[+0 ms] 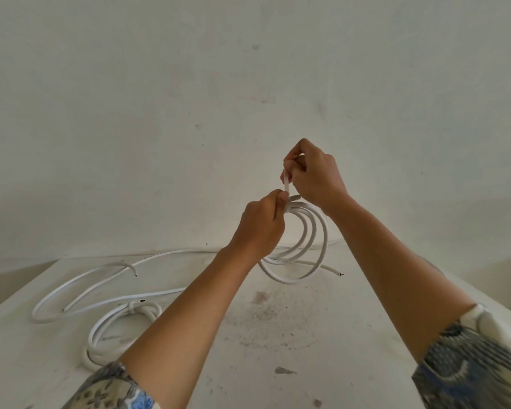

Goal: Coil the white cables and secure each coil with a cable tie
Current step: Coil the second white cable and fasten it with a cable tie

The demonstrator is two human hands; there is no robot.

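Two hands, left hand [258, 224] and right hand [314, 177], fingers closed on one raised cable coil [304, 243] and cable tie [286, 180]; lower left, one tied coil [112, 329], loose cables [80, 287], no legible writing.

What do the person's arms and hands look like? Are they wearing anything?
Both forearms are bare, with no gloves, rings or watch that I can see on the left hand or the right hand. Short sleeves end near the elbows: the left sleeve has a grey, tan and blue flowery pattern, the right sleeve blue, grey and white.
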